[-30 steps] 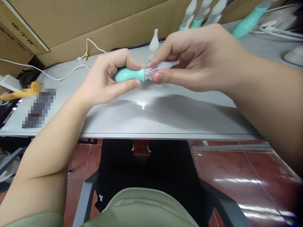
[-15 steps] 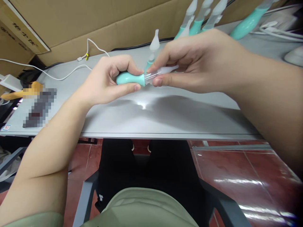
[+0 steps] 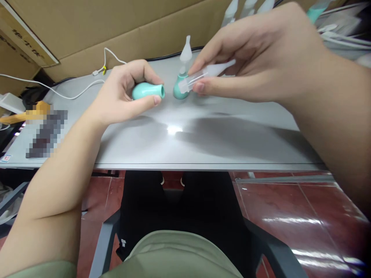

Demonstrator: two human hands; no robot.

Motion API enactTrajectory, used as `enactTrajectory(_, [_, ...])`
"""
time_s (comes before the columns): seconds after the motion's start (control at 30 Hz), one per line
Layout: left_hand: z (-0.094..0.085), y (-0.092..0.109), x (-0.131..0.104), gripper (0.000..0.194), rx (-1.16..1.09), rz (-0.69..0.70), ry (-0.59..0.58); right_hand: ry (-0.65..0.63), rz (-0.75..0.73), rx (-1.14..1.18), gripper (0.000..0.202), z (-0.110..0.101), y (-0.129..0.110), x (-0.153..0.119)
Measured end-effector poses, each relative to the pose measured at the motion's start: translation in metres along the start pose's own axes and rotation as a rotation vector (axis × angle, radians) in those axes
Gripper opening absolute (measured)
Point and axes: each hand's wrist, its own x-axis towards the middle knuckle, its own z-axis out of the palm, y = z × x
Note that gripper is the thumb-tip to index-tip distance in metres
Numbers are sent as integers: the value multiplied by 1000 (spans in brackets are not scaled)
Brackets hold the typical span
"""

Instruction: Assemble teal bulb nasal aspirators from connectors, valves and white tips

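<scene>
Brown cardboard [image 3: 101, 29] lines the back of a grey counter [image 3: 179, 152], with a red tiled floor [image 3: 278, 216] below. Over the counter, the right hand [image 3: 261, 58] pinches a tube [image 3: 193, 82] in its grip, thumb below and finger above. The left hand [image 3: 124, 90] has its grip closed around a teal bulb [image 3: 146, 91], thumb along the near side. A pump [image 3: 181, 88] stands upright on the counter between the hands: teal base, white tip up. The clear tube lies slanted, its lower end pointing left and overlapping the pump in view; whether they touch cannot be told. Its white nozzle [image 3: 220, 68] points up and right. The bulb lies on its side in the hand, bare mouth facing right, apart from the tube. Farther back, white tips [image 3: 230, 11] show beyond the right hand. A small yellow tie [image 3: 104, 70] circles a thin cord.
</scene>
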Motion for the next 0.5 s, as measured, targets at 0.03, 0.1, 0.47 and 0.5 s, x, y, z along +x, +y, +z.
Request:
enactTrajectory(0.03, [1,-3,0,51,-19,-20,59,24,4,5,30,1,-1,0])
enactTrajectory(0.1, [6,-5,0,54,-68,-59,151,50,8,4,32,2,-2,0])
enactTrajectory(0.47, [21,9,-3,54,-35,-287,139,11,86,92,26,6,-3,3])
enactTrajectory(0.5, [21,8,-4,52,-4,-299,129,13,104,135,26,7,-3,4])
